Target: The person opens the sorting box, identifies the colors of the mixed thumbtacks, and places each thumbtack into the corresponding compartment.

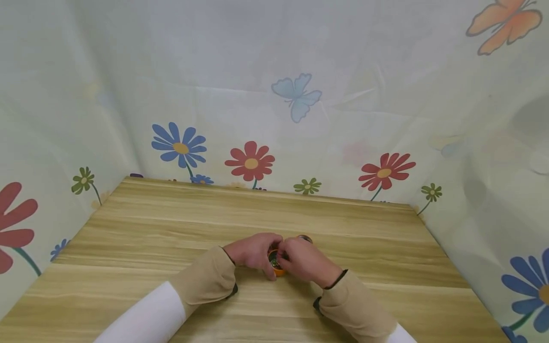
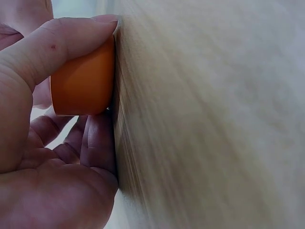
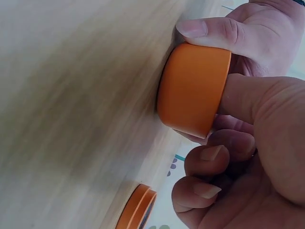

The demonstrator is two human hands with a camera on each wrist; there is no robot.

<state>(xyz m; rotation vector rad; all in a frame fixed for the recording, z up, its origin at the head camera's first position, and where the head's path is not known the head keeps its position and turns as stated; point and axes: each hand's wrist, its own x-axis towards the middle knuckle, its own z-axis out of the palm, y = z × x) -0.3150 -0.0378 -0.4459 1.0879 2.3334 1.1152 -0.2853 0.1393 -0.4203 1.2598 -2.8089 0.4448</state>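
Observation:
A small round orange container (image 1: 279, 273) stands on the wooden table, its dark inside flecked with green. My left hand (image 1: 253, 251) holds it from the left; in the left wrist view the thumb lies along the orange wall (image 2: 83, 88), with fingers on the other side. From the right, my right hand (image 1: 305, 259) reaches over the opening. Its thumb dips past the rim of the container (image 3: 195, 88) in the right wrist view, and the other fingers are curled beside it. I cannot tell what the hidden thumb tip and fingertip hold inside.
Just behind my right hand lies an orange ring-edged lid (image 1: 305, 238), partly covered by that hand. The wood-grain table (image 1: 214, 207) ends at a pale cloth backdrop (image 1: 231, 109) printed with flowers and butterflies, which also hangs along both sides.

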